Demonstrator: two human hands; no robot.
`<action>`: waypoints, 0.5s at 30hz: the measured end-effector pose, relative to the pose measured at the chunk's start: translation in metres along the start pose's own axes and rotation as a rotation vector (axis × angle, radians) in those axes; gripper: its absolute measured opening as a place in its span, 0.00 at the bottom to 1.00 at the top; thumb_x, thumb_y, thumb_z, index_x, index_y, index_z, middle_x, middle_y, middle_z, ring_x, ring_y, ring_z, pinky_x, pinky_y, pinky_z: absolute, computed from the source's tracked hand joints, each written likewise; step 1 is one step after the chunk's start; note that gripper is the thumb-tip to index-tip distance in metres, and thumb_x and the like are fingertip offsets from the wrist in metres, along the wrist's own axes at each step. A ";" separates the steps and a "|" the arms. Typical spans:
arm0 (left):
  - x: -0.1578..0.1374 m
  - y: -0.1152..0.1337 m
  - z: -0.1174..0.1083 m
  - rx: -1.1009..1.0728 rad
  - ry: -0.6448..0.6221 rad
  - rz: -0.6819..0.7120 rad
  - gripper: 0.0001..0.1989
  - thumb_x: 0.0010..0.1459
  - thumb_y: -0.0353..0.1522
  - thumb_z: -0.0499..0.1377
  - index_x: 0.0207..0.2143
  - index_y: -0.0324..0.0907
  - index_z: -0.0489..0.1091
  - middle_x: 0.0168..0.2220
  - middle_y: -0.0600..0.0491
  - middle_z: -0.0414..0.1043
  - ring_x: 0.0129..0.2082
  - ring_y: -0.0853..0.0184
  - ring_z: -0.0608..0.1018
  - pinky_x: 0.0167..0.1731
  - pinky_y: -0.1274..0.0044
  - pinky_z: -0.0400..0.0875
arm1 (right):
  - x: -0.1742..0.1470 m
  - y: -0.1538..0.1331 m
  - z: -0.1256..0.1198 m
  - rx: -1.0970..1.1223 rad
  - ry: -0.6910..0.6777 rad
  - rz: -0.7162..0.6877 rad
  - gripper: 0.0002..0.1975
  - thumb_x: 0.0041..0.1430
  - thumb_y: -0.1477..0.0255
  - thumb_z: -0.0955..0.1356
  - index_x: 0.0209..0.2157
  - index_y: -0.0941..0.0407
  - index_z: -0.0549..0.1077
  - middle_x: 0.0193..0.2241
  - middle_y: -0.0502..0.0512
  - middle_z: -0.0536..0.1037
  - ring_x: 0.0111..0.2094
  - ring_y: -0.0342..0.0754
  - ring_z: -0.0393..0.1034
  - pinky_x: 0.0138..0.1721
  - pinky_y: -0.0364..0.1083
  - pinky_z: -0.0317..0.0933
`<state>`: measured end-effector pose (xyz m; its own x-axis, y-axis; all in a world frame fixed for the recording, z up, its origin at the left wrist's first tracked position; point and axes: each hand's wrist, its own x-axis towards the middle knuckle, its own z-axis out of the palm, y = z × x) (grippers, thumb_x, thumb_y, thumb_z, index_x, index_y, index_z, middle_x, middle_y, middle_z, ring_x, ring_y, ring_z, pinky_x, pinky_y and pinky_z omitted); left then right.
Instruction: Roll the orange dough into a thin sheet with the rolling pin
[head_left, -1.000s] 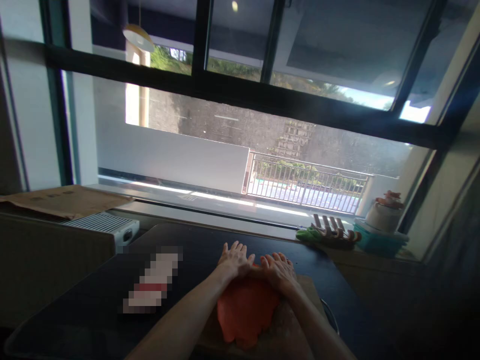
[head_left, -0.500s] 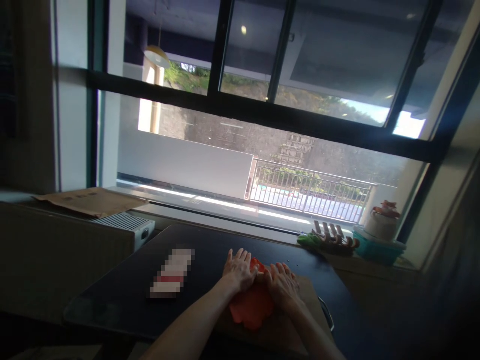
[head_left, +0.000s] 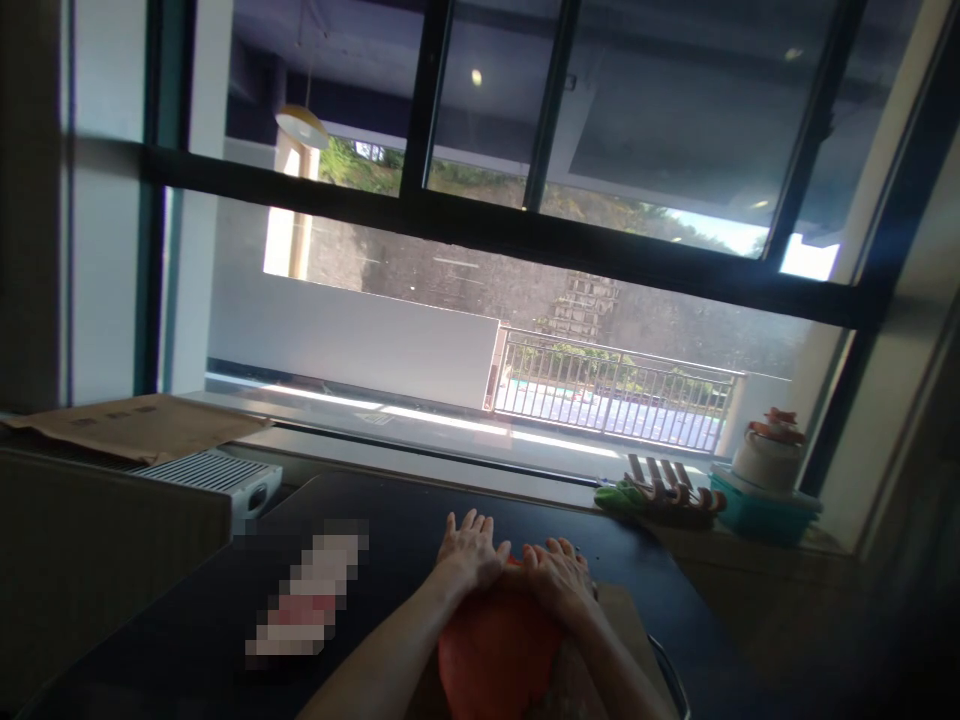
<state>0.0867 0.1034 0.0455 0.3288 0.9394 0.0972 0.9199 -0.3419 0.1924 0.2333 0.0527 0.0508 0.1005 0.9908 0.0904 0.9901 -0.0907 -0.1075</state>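
A flat, bright orange sheet that looks like dough (head_left: 499, 650) lies on a brown board (head_left: 626, 620) on the dark table. My left hand (head_left: 471, 553) is over its far left edge, palm down, fingers stretched forward and apart. Beside it on the right, my right hand (head_left: 559, 572) lies palm down with its fingers extended. Between the hands shows a narrow strip of a pale bar, perhaps a rolling pin; my palms hide most of it. A bit of orange shows just beyond the bar.
A pixelated object (head_left: 307, 600) lies on the table (head_left: 390, 510) to the left. A curved metal handle (head_left: 667, 675) is at the board's right. Along the window stand a brown rack (head_left: 664, 490), a green item (head_left: 616, 497) and a teal box (head_left: 765, 505). A brown envelope (head_left: 150, 425) rests at left.
The view has shifted, so the table sits lower and nearer. My hands are farther toward the sheet's far edge, and more of the orange sheet shows on the near side of them.
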 end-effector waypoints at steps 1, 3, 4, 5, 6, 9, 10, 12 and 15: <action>-0.007 0.001 -0.001 0.005 0.010 0.008 0.36 0.60 0.47 0.37 0.62 0.33 0.56 0.63 0.43 0.57 0.66 0.55 0.53 0.63 0.55 0.41 | -0.006 -0.001 0.001 0.009 0.013 0.002 0.25 0.67 0.61 0.51 0.47 0.49 0.75 0.55 0.57 0.69 0.61 0.56 0.55 0.55 0.57 0.52; -0.023 0.004 -0.003 0.014 0.032 0.021 0.35 0.61 0.46 0.36 0.61 0.32 0.58 0.63 0.42 0.58 0.66 0.55 0.54 0.63 0.55 0.41 | -0.019 -0.001 0.004 0.025 0.036 0.011 0.25 0.67 0.61 0.50 0.46 0.50 0.75 0.56 0.57 0.69 0.61 0.56 0.53 0.56 0.57 0.51; -0.031 0.005 -0.004 0.018 0.042 0.028 0.35 0.61 0.45 0.36 0.61 0.33 0.58 0.63 0.42 0.59 0.66 0.55 0.54 0.63 0.56 0.41 | -0.025 -0.002 0.007 0.034 0.045 0.013 0.25 0.67 0.61 0.51 0.47 0.51 0.74 0.56 0.57 0.69 0.61 0.56 0.53 0.57 0.56 0.50; -0.038 0.006 -0.004 0.022 0.052 0.035 0.34 0.61 0.45 0.35 0.61 0.33 0.58 0.63 0.42 0.59 0.66 0.56 0.54 0.63 0.56 0.41 | -0.031 -0.002 0.009 0.043 0.054 0.019 0.25 0.67 0.61 0.51 0.48 0.51 0.74 0.56 0.57 0.68 0.61 0.56 0.53 0.57 0.56 0.50; -0.045 0.006 -0.005 0.025 0.061 0.043 0.34 0.62 0.45 0.35 0.61 0.35 0.58 0.63 0.43 0.58 0.66 0.56 0.54 0.63 0.56 0.41 | -0.036 -0.001 0.012 0.047 0.062 0.022 0.25 0.67 0.61 0.51 0.51 0.52 0.72 0.57 0.57 0.68 0.62 0.55 0.53 0.58 0.55 0.49; -0.060 0.007 -0.007 0.029 0.080 0.065 0.33 0.62 0.45 0.34 0.62 0.38 0.56 0.65 0.46 0.55 0.66 0.58 0.52 0.64 0.57 0.39 | -0.049 0.001 0.019 0.045 0.090 0.024 0.26 0.67 0.61 0.52 0.59 0.55 0.64 0.58 0.57 0.66 0.62 0.54 0.52 0.61 0.54 0.44; -0.063 0.007 -0.007 0.029 0.082 0.068 0.34 0.62 0.46 0.34 0.62 0.38 0.56 0.65 0.46 0.54 0.67 0.58 0.52 0.64 0.58 0.39 | -0.052 0.002 0.020 0.041 0.093 0.023 0.27 0.67 0.61 0.52 0.60 0.55 0.62 0.59 0.57 0.66 0.63 0.54 0.51 0.61 0.53 0.43; -0.063 0.007 -0.007 0.027 0.076 0.067 0.34 0.62 0.46 0.35 0.63 0.38 0.55 0.65 0.46 0.53 0.67 0.59 0.51 0.64 0.58 0.38 | -0.052 0.003 0.018 0.037 0.076 0.012 0.27 0.67 0.61 0.51 0.60 0.55 0.62 0.59 0.57 0.65 0.63 0.54 0.51 0.61 0.53 0.42; -0.051 0.007 -0.006 0.022 0.059 0.047 0.34 0.62 0.46 0.35 0.63 0.36 0.55 0.65 0.45 0.54 0.67 0.58 0.51 0.64 0.57 0.38 | -0.042 0.002 0.011 0.033 0.040 -0.003 0.25 0.67 0.61 0.51 0.55 0.54 0.68 0.57 0.58 0.67 0.62 0.56 0.52 0.60 0.54 0.45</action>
<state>0.0754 0.0527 0.0475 0.3593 0.9188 0.1636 0.9084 -0.3845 0.1644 0.2303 0.0122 0.0364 0.1021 0.9862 0.1307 0.9866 -0.0836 -0.1399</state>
